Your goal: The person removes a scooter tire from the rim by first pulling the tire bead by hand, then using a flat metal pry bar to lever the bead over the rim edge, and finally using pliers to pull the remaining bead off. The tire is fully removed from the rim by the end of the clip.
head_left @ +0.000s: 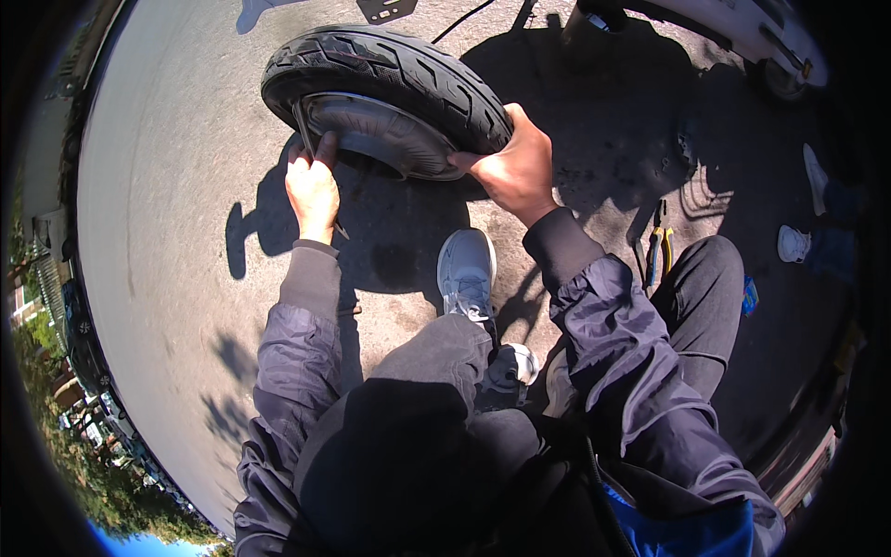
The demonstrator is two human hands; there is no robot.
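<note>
A black scooter tyre on a grey metal wheel hub stands tilted in front of me, its hub side facing me. My left hand is closed around a thin metal tire lever, whose upper end meets the gap between tyre and rim on the left. My right hand grips the wheel's right side, thumb on the hub edge and fingers over the tread. The fingertips behind the tyre are hidden.
Pliers with yellow and black handles lie right of my shoe, near a small blue packet. A round metal part sits between my legs. A white scooter body is at the upper right; another person's shoes are at the right.
</note>
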